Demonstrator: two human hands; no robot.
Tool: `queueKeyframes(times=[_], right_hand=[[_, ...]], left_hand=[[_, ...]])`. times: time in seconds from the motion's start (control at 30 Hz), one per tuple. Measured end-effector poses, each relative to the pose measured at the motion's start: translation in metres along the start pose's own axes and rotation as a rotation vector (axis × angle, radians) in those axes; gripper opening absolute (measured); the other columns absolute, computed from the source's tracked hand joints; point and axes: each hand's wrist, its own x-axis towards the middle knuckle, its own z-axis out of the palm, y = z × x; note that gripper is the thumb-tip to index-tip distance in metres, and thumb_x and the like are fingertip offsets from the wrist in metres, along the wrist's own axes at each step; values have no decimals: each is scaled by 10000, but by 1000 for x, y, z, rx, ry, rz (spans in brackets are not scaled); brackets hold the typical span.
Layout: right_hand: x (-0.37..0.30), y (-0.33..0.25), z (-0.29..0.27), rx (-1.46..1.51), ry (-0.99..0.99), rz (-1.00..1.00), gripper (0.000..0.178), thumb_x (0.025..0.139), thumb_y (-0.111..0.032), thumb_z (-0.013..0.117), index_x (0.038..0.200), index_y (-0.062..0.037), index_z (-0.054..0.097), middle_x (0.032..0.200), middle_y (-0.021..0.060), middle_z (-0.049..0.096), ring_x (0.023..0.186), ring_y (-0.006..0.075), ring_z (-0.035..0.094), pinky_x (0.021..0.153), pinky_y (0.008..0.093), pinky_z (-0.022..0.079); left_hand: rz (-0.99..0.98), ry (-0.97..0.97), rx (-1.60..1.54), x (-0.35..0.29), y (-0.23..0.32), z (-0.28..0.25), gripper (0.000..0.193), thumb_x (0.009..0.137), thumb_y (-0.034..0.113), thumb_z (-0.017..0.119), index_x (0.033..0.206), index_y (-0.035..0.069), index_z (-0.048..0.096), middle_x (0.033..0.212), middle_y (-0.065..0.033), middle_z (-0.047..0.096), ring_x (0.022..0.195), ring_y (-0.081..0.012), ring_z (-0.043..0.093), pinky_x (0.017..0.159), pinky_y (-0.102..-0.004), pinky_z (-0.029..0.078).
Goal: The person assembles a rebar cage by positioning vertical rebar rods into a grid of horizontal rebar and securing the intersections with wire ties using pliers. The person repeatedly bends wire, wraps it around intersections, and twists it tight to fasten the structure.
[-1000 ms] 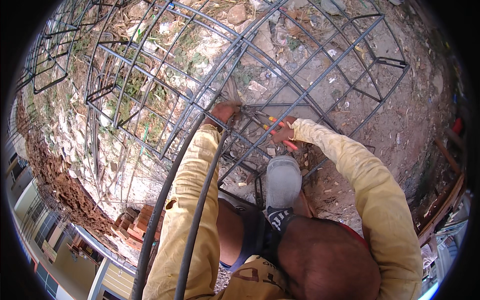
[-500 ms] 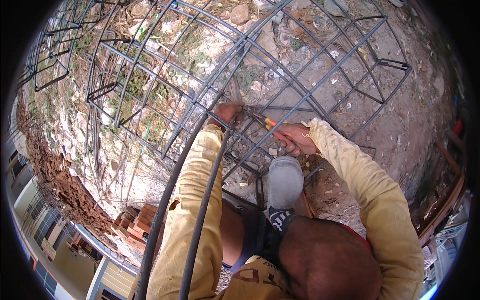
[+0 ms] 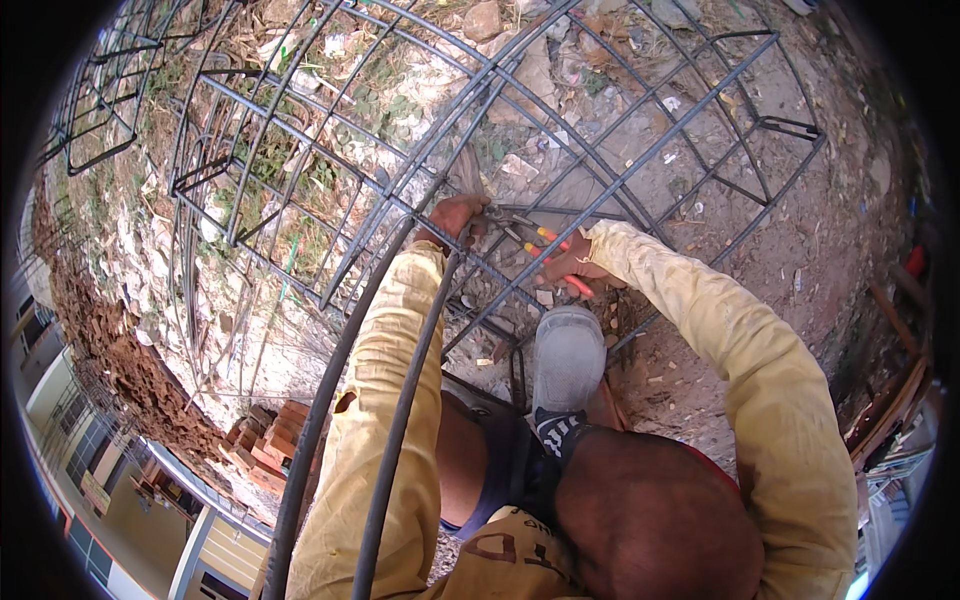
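My left hand (image 3: 457, 217) is closed at a crossing of the steel bar cage (image 3: 622, 184). Thin brownish wire strands (image 3: 467, 172) stick out beyond its fingers, seemingly held in a bundle. My right hand (image 3: 574, 258) holds pliers (image 3: 541, 251) with orange-red and yellow grips, their handles spread apart. The jaws point left and lie close to the left fingertips, by a bar joint. What exactly sits between the jaws is too small to make out. Two long dark bars (image 3: 408, 400) run along my left forearm.
My grey shoe (image 3: 570, 345) stands just below the pliers, beside the cage. Stacked red bricks (image 3: 268, 445) lie at lower left, near a reddish earth bank (image 3: 120, 365). Another bar cage (image 3: 105, 100) is at upper left. Stones and litter cover the ground.
The pliers' handles have opened wider. My right hand has shifted slightly up and left, its forearm swinging with it. My left hand stays almost in place.
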Motion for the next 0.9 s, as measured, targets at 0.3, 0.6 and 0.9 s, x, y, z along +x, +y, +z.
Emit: queueKeyframes(times=[0.3,0.6,0.9], right_hand=[[-10,18,18,-897,703,-252,618,819,-429,617,1253,-6,497,1025,184,593,910,342,621,832,454,478],[18,31,5,-542,485,-61,688,868,-594,513,1196,10,537,824,103,577,674,267,588,617,408,497],[15,13,-10,284,-80,265,531,893,-561,473,1114,-83,541,800,61,533,548,181,510,452,326,382]], left_hand=[[-54,-77,-61,1,-5,-7,367,899,191,465,1216,47,582,845,-60,638,645,-143,603,498,-260,445],[22,-51,-3,-5,10,7,312,896,134,470,1139,28,633,818,-95,650,623,-166,628,478,-287,468],[45,-62,31,11,-14,-4,345,911,155,460,1215,60,595,883,-65,661,688,-134,639,496,-255,462]])
